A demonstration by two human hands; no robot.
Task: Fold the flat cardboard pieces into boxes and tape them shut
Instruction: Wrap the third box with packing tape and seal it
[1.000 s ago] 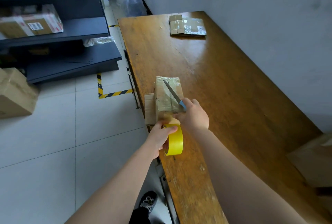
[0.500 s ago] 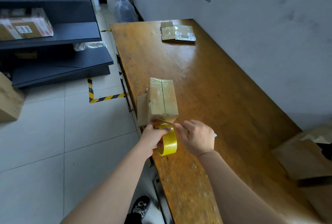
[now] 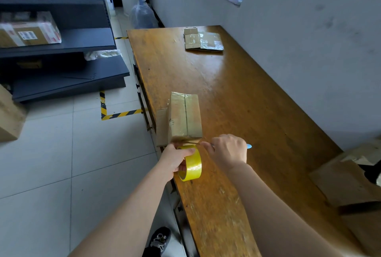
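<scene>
Wooden table (image 3: 237, 96) carries the folded box (image 3: 184, 117) at centre, seam taped. At six o'clock, left hand (image 3: 175, 159) grips the tape roll (image 3: 191, 167); right hand (image 3: 228, 151) clasps a blade cutting the strip. Flat cardboard (image 3: 203, 41) at twelve o'clock remains unfolded.

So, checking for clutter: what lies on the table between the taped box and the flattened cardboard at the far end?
Nothing: in the head view, bare table separates box and flattened cardboard.
</scene>
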